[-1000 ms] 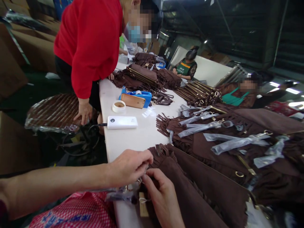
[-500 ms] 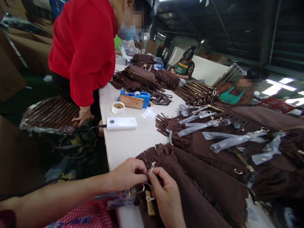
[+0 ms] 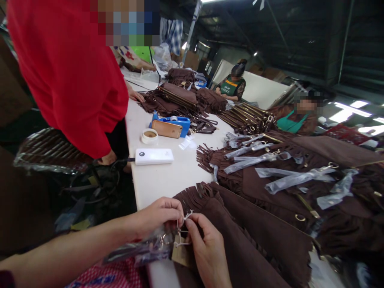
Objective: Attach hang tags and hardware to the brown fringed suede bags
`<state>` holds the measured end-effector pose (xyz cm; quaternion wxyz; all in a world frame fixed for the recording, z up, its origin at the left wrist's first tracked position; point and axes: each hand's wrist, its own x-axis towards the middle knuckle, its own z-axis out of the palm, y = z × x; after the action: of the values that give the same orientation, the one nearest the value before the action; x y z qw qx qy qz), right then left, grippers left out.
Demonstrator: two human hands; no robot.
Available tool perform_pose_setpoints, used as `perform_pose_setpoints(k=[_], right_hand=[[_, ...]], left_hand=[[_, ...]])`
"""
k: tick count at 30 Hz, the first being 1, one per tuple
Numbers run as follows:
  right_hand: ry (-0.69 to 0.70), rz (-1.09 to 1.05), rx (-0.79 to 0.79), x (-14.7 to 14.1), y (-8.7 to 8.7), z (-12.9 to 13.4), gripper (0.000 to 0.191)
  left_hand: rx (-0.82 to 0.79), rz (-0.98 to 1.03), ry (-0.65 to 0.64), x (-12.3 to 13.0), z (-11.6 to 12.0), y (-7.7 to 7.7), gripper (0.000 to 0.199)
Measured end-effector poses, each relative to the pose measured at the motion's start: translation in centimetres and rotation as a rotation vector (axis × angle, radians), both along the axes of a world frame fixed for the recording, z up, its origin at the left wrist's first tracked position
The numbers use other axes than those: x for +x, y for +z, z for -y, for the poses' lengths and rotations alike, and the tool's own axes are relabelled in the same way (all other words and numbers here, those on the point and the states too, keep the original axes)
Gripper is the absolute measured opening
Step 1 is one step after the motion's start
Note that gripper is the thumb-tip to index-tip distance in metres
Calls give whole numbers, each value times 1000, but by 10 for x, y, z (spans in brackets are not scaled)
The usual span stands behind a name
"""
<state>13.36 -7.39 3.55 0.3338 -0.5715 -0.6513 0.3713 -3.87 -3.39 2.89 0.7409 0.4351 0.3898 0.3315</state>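
My left hand pinches a thin white string near the front of the table. Close beside it, my right hand is closed on the same string, thumb against fingers. From the string hangs a tan tag, just below my fingertips and partly behind my right hand. A brown fringed bag lies under and to the right of my hands. Metal rings and a plastic-wrapped strap show beneath my left hand.
A white power bank, a tape roll, a phone and a blue tape dispenser stand ahead on the white table. More brown bags with wrapped straps fill the right. A person in red stands left; others sit farther back.
My hands have shifted slightly, and the string now spreads between my fingertips with the tag turned more toward me. The person in red has moved left and nearer, one hand now on the table.
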Motion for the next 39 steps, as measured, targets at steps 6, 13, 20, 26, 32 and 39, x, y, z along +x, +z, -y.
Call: perform_pose_setpoints(k=[6, 13, 20, 26, 32, 39], right_hand=[[332, 326, 466, 31, -9, 16, 32], [266, 612, 714, 37, -14, 20, 27], [110, 319, 516, 28, -11, 13, 28], [89, 313, 630, 13, -12, 9, 23], [84, 523, 879, 15, -15, 15, 26], [-53, 370, 847, 29, -26, 15, 25]], left_hand=[[-173, 162, 49, -4, -4, 7, 12], [-241, 447, -18, -16, -5, 1, 15], [20, 195, -53, -17, 4, -1, 23], [550, -237, -290, -6, 3, 25, 41], [584, -261, -256, 0, -1, 25, 20], [-31, 63, 10, -2, -3, -12, 30]])
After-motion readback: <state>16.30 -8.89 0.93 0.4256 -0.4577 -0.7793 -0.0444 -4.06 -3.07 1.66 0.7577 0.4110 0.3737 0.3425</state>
